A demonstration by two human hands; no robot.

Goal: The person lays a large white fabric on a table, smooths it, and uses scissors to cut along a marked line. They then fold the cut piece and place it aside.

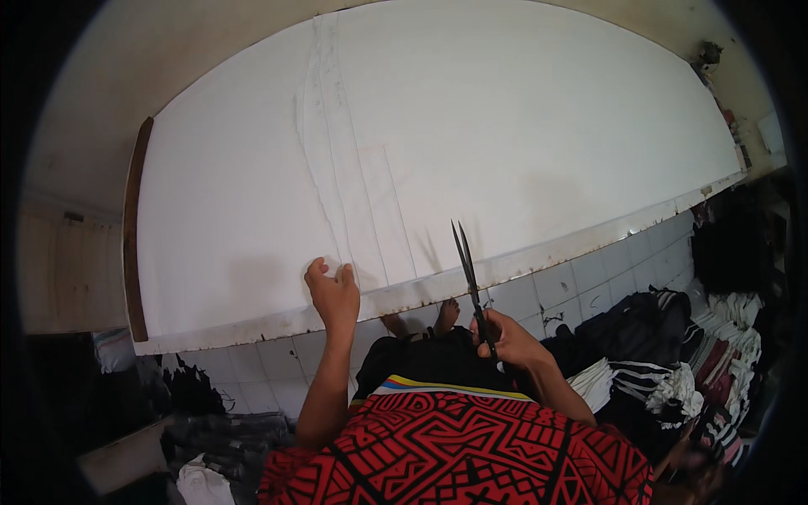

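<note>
White sheet material (522,143), cloth or paper, covers the large table. Thin drawn lines run down it left of the middle, along with a narrow strip (324,160) that has an uneven left edge. At the near end of that strip is my left hand (333,293), thumb and fingertips apart just over the sheet; whether they touch it is hard to tell. My right hand (505,337) grips black scissors (465,261) by the handles. Their blades point away from me, slightly parted, above the table's near edge.
A dark wooden bar (135,227) lines the table's left end. Piled clothes and fabric (648,337) lie on the tiled floor at the right, with more dark fabric (227,442) at lower left. Small objects (709,57) stand by the far right corner.
</note>
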